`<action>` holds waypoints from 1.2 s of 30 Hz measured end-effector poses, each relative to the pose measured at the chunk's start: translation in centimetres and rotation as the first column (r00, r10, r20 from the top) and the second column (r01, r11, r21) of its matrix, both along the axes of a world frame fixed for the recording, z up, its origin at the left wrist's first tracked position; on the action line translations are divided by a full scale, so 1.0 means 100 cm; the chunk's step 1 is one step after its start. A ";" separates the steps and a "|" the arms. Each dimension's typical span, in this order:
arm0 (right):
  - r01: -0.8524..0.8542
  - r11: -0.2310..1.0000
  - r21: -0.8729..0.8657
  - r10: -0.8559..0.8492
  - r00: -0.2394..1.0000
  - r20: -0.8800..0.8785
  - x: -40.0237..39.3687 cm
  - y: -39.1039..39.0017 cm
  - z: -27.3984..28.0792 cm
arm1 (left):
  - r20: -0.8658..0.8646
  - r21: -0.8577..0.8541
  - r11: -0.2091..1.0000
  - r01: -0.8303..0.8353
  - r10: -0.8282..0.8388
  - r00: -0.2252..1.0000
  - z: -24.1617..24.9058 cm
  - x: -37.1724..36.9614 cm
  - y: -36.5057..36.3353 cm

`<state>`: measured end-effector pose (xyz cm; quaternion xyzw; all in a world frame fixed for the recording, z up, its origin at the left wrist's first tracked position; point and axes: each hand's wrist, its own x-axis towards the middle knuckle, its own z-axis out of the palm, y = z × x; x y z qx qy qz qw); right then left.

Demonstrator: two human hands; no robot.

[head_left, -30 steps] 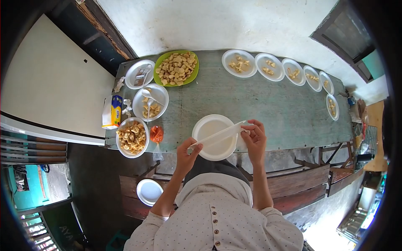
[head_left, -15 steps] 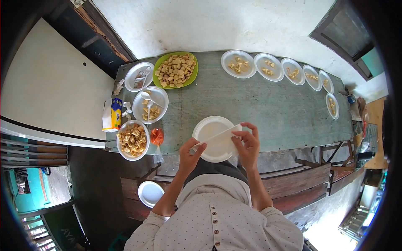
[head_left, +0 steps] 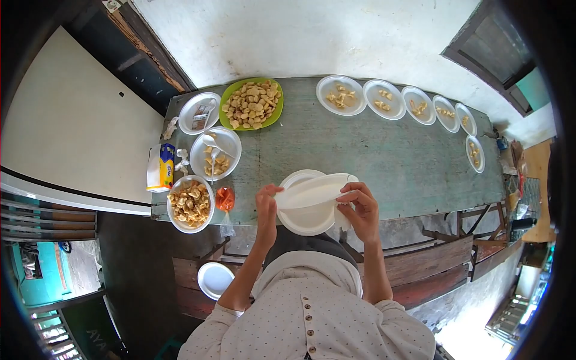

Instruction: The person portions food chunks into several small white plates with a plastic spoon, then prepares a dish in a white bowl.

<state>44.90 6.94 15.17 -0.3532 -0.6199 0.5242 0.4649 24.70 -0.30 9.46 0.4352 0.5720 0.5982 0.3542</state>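
Both my hands hold a thin white tissue over the near edge of the table. My left hand point(head_left: 267, 203) pinches the left end of the tissue point(head_left: 315, 192), and my right hand point(head_left: 360, 207) grips its right end between thumb and fingers. A loose white fold hangs below my right fingers. Beneath the tissue, a white round plate point(head_left: 303, 225) sits at the table edge, partly covered by it. I see no food on the part of this plate that shows.
To the left are a green plate of chips point(head_left: 252, 103), a plate with spoons point(head_left: 207, 162), a heaped snack plate point(head_left: 191, 204), a red-filled plastic bag point(head_left: 225, 199) and a tissue pack point(head_left: 160, 168). Several portioned plates point(head_left: 341, 96) line the far right. Another plate point(head_left: 216, 280) rests on the bench point(head_left: 186, 288).
The tissue has widened from a narrow slanted strip into a broader, more level band. My left hand has moved up slightly and my right hand has shifted slightly right and down.
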 end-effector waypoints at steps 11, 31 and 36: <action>-0.313 0.949 0.043 0.309 0.947 0.087 0.011 -0.003 0.005 | 0.966 -0.192 0.922 0.336 0.118 0.231 0.002 -0.005 0.004; 0.186 0.957 -0.221 -0.188 0.982 0.013 0.027 0.001 -0.022 | 0.641 -0.189 0.977 -0.094 0.195 0.742 0.003 0.028 -0.005; 0.278 0.960 0.043 -0.279 0.926 0.254 0.020 0.007 -0.031 | 0.412 -0.169 0.982 -0.078 0.142 0.900 -0.008 0.035 -0.009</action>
